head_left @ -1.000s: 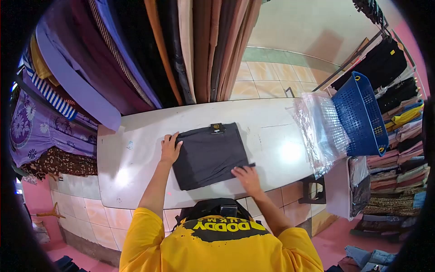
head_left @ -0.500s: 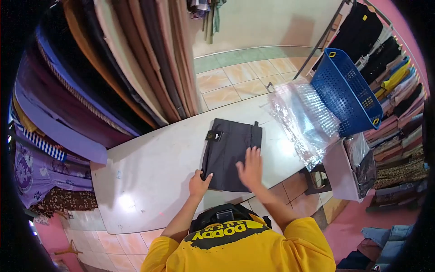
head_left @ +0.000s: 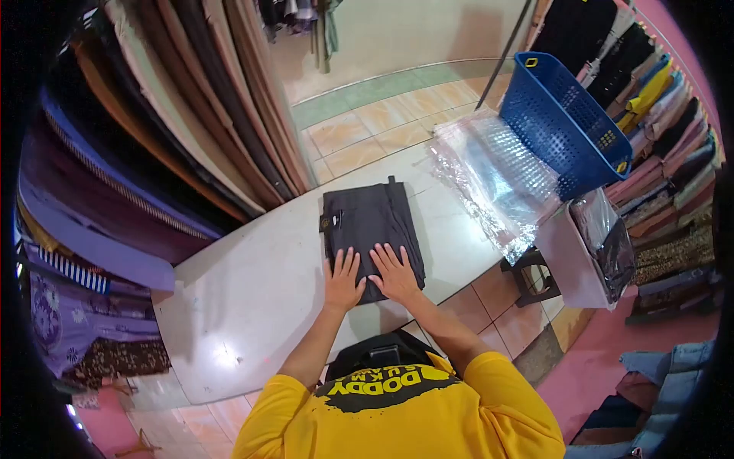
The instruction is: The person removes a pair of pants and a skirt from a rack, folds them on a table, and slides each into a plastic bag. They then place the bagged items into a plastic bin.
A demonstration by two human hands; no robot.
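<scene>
A folded dark grey garment (head_left: 370,218) with a waistband-like edge lies flat on the white table, its far end pointing away from me. A small black tag (head_left: 326,223) shows at its left edge. My left hand (head_left: 345,279) rests flat on the near left part of the cloth, fingers stretched out. Beside it, my right hand (head_left: 394,274) presses flat on the near right part, fingers spread. The two thumbs almost meet. Neither hand grips anything. The exact kind of garment I cannot make out.
A stack of clear plastic bags (head_left: 493,183) lies on the right of the white table (head_left: 252,306), against a blue perforated basket (head_left: 562,126). A pale box (head_left: 573,252) holds plastic-wrapped items. Hanging clothes crowd the left (head_left: 99,176) and right sides.
My left hand has let go of the garment's left edge and now lies flat on it. My right hand has come down beside it. The view has shifted, and the garment appears slightly turned.
</scene>
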